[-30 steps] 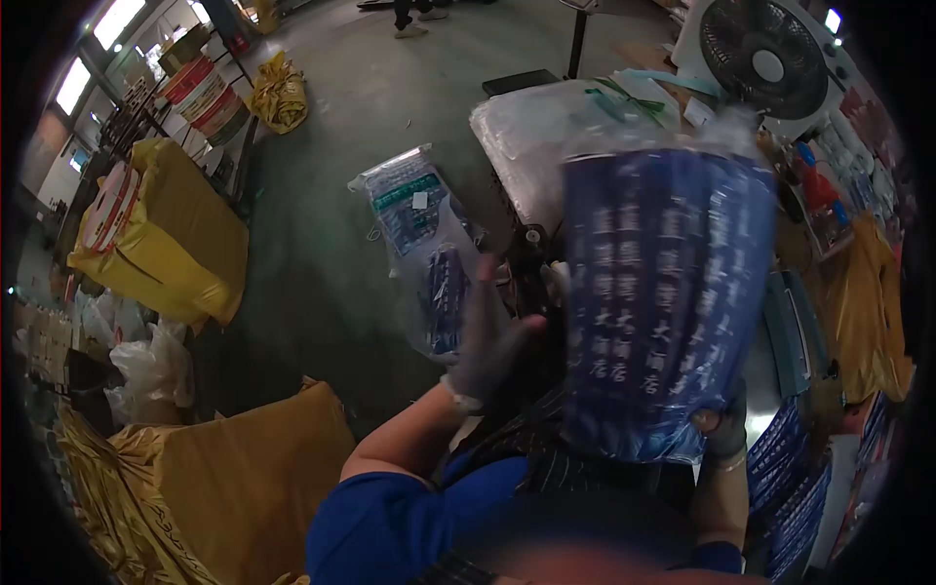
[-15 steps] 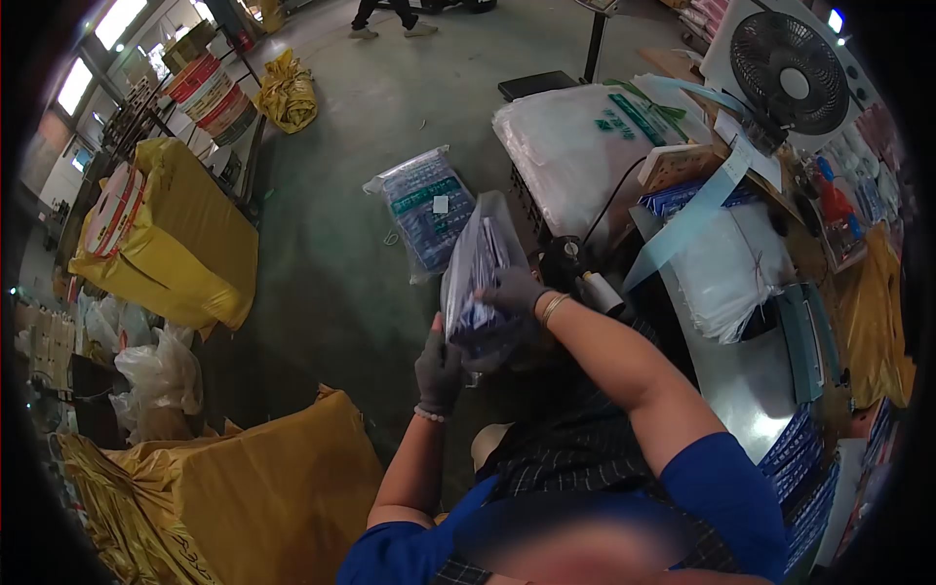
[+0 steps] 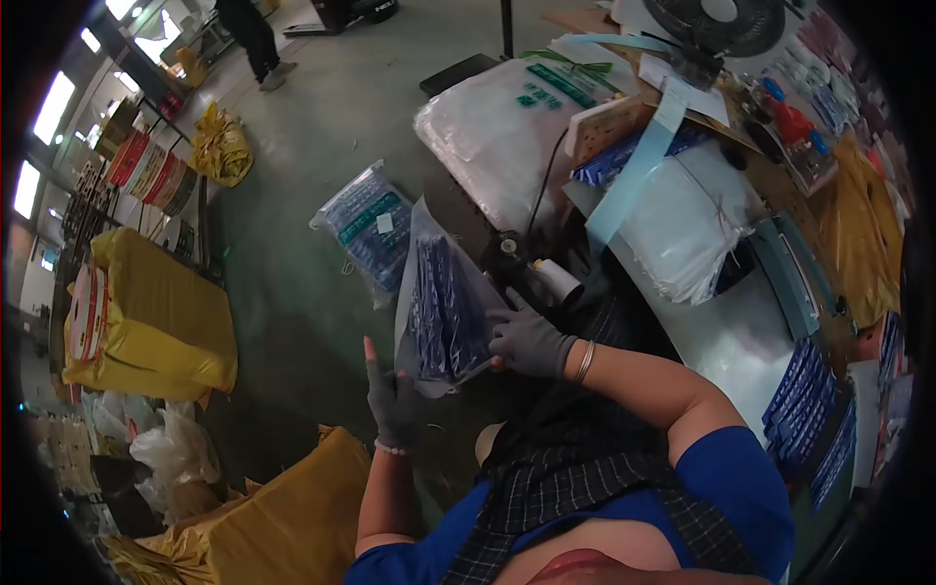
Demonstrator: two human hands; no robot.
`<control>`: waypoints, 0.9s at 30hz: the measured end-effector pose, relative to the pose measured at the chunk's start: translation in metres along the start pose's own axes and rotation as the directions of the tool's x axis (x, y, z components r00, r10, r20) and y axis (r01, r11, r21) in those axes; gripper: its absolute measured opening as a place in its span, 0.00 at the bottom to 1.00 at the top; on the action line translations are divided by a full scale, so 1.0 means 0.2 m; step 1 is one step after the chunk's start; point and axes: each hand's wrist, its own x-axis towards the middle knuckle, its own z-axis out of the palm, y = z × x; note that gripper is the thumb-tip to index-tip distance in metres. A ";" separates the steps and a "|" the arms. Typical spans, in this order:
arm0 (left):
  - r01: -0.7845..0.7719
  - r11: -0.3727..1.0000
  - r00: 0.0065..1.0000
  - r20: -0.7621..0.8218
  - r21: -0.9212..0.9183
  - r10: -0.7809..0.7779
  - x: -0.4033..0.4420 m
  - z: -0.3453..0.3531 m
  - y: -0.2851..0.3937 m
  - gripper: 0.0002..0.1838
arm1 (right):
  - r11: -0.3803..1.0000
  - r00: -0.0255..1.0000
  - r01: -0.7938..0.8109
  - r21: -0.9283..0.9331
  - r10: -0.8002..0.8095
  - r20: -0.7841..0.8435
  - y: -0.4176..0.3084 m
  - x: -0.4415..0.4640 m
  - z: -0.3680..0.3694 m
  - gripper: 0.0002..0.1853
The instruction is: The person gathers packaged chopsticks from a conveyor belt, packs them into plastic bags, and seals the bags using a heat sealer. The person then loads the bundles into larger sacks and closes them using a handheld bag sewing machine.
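Note:
A clear plastic bag [image 3: 427, 234] holding a bundle of blue-and-white printed pieces [image 3: 444, 302] stands tilted in front of me. My gloved right hand [image 3: 531, 336] grips its lower right edge, fingers along the side and thumb underneath. By the lower left edge is my gloved left hand [image 3: 393, 402], index finger stretched up and fingers apart; its thumb side is close to the bag, and I cannot tell whether it touches. Just beyond, a filled bag with a green band and white label [image 3: 366, 229] lies on the floor.
A stack of clear bags [image 3: 497, 127], a thread cone [image 3: 558, 281] and a metal worktable [image 3: 721, 366] with more bags are to the right. Yellow-wrapped bundles [image 3: 166, 322] stand left. A fan [image 3: 717, 15] is at the upper right; a person's legs [image 3: 252, 44] show far off.
My right hand has come out from the bag's middle to its right edge. The left fingers have spread, and the bag's contents look flatter. The view has shifted; the distant person has moved.

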 end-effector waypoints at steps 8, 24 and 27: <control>-0.236 0.936 0.858 0.509 0.260 0.074 0.10 0.42 -0.02 0.38 | 0.835 0.716 -0.519 0.181 0.541 -0.442 0.09 -1.26 -0.46 0.31; -0.630 0.601 -0.424 0.866 -0.493 0.265 -0.96 2.47 0.90 0.35 | -0.552 -0.713 -0.691 0.466 0.624 -0.318 -0.47 -3.37 -0.61 0.49; -0.577 0.741 -0.335 0.927 -0.343 0.168 -1.36 2.85 0.84 0.46 | -0.591 -0.698 -0.707 0.389 0.671 -0.250 -0.34 -3.07 -0.60 0.55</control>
